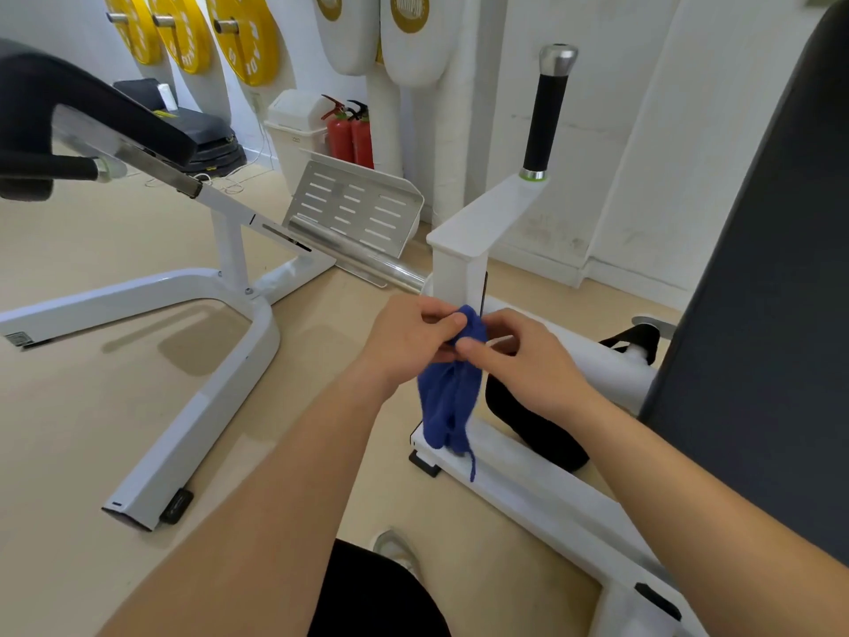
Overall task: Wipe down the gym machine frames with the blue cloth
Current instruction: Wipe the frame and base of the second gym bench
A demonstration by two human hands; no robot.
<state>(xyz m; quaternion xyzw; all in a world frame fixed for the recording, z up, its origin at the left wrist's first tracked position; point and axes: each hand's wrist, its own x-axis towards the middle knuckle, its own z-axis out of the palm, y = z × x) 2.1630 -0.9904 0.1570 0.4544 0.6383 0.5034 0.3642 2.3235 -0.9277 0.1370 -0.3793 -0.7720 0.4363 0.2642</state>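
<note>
Head view, looking down across two white gym machines. To the right, a tall dark back pad (772, 314) above a white frame: upright post (455, 278) topped by a black handle (546, 117), and a long base rail (528, 489) running along the floor (92, 250) toward the camera. To the left, a second white frame (202, 416) with splayed legs under a black padded bench (92, 108), and a slotted metal footplate (358, 209) between the two machines. Further back, yellow weight plates (243, 39) and two red fire extinguishers (351, 137).

Smaller, at centre: blue cloth (448, 402), bunched and hanging loose just in front of the lower post and above the base rail. Whether touching the post cannot be told. Pinched near its top by the left hand (404, 337), curled round the bundle. Gripped from the other side by the right hand (523, 356), closed on the same wad.

As for progress: no wiping stroke under way here, more likely a regathering or folding of the cloth. No damp streaks or clean-against-dirty contrast to be seen on either frame, so impossible to say what has been wiped. Probably left to do: post, base rail, and the second frame's legs.
</note>
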